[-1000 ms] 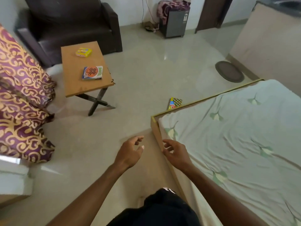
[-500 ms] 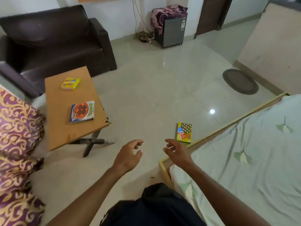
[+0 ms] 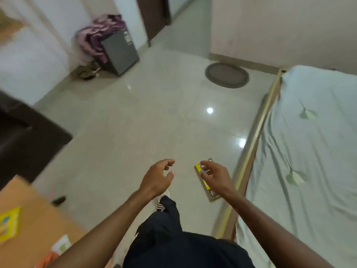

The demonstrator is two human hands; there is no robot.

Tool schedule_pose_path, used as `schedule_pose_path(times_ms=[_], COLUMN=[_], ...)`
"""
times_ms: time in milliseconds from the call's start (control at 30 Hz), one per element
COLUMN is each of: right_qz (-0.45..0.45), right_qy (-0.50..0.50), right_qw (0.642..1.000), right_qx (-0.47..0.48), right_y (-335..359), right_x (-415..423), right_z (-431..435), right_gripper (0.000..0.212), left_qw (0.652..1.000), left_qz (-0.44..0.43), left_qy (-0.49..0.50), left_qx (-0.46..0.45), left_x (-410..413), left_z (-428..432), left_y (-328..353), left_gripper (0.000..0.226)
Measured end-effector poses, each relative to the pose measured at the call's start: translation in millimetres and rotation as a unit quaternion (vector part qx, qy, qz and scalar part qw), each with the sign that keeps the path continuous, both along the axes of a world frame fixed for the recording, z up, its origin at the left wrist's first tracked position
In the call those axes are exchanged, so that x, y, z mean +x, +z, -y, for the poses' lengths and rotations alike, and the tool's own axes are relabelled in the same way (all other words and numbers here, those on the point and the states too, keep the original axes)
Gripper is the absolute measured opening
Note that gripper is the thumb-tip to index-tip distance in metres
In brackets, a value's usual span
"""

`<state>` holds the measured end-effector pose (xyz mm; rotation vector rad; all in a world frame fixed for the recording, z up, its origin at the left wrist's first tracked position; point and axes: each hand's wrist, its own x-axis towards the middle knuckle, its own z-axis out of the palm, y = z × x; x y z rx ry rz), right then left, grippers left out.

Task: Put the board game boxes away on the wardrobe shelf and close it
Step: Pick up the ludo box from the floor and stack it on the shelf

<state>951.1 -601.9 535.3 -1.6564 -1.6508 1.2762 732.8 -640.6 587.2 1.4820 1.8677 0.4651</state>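
Note:
A yellow board game box lies flat on the floor beside the bed frame, partly hidden under my right hand. That hand hovers over it with fingers spread and holds nothing. My left hand is held out to the left of the box, fingers curled apart, empty. A small yellow box lies on the wooden table at the lower left. Another box with orange print shows at the table's near edge, mostly hidden by my left arm. No wardrobe is in view.
The bed with a pale green sheet fills the right side. A dark sofa stands at the left. At the back wall there is a small grey fridge with a blanket on it. A round mat lies near the doorway.
The view has swung right and forward. The floor box has come from ahead to right under my right hand. The table has slid to the lower left corner.

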Motion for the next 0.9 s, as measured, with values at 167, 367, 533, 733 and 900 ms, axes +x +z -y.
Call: schedule_pose_path(times_ms=[167, 367, 533, 733, 900], right_qz=[0.000, -0.042, -0.087, -0.132, -0.183], right_qy=[-0.205, -0.451, -0.621, -0.717, -0.751], right_qw=[0.978, 0.886, 0.766, 0.654, 0.584], right_qx=[-0.041, -0.096, -0.142, -0.203, -0.248], right_y=[-20, -40, -86, -195, -338], right_x=[-8, -12, -11, -14, -25], right_z=[-68, -81, -70, -80, -119], right_gripper=[0.036, 0.034, 0.037, 0.035, 0.038], left_qw=[0.972, 0.882, 0.765, 0.624, 0.489], left_qz=[-0.048, -0.091, -0.151, -0.223, -0.282], left_qy=[-0.227, -0.458, -0.619, -0.738, -0.813], left_qx=[-0.040, -0.067, -0.091, -0.130, -0.146], left_x=[-12, 32, 112, 201, 251], left_z=[-162, -292, -339, -351, -367], left_y=[-12, -28, -71, -197, -351], left_gripper=[0.040, 0.039, 0.040, 0.041, 0.044])
